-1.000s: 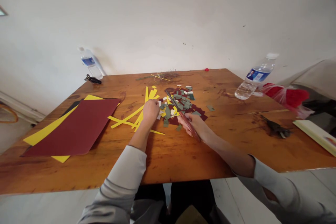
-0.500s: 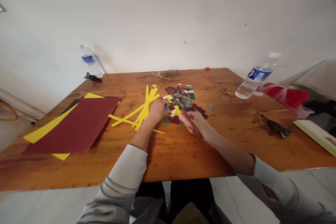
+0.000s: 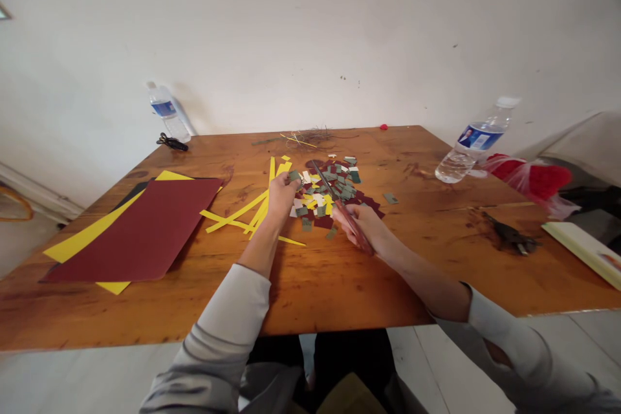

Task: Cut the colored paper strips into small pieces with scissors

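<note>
While the right hand [image 3: 359, 225] grips the red-handled scissors [image 3: 345, 215], their blades pointing away over the heap of small paper pieces [image 3: 334, 187], the left hand [image 3: 283, 195] pinches a grey-green paper piece [image 3: 294, 176] at its fingertips, at the heap's left edge. The heap, mixed grey-green, maroon, yellow and white, lies mid-bench. Whether the scissor blades are parted is hard to tell. Yellow paper strips [image 3: 237, 211] lie crossed beside and partly behind the left hand. Farther left on the bench [image 3: 339, 297], a maroon sheet [image 3: 140, 233] overlaps yellow paper [image 3: 92, 233]. A water bottle [image 3: 473, 142] stands to the right, beyond a black plug [image 3: 509, 234]; another bottle [image 3: 167, 111] is at the far left, near a black coiled cable [image 3: 172, 142]. Thin wiry stems [image 3: 310, 137] lie near the bench's far edge.
</note>
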`<state>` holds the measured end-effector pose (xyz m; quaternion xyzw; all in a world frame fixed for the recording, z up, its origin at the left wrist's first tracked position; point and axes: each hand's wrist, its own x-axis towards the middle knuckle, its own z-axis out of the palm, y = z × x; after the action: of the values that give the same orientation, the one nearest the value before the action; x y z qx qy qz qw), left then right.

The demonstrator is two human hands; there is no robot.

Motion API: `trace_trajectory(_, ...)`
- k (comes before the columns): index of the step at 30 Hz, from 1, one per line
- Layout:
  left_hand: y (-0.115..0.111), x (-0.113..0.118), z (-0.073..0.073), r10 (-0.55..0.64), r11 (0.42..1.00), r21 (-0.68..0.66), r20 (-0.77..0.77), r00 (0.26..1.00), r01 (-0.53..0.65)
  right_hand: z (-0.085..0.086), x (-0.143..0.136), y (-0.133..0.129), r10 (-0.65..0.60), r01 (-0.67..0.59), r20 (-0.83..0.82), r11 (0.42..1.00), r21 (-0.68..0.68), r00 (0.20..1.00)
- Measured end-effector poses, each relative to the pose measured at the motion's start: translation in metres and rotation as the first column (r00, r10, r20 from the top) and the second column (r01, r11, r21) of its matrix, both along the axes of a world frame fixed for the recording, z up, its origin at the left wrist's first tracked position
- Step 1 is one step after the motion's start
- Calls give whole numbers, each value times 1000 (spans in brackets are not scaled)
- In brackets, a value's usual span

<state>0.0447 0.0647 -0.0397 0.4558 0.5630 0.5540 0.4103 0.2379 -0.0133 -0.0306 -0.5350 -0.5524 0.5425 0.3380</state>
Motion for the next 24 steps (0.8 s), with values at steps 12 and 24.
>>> trace_trajectory(12,-4,-6,-2,1,999,-40,-601,799,-32,0,0,0,1,-1,-17,1000,-5,1000)
trace_trajectory(24,0,-4,-9,1,1000,-10,-800,600,-15,8,-4,-3,-80,75,-73,994,-74,994)
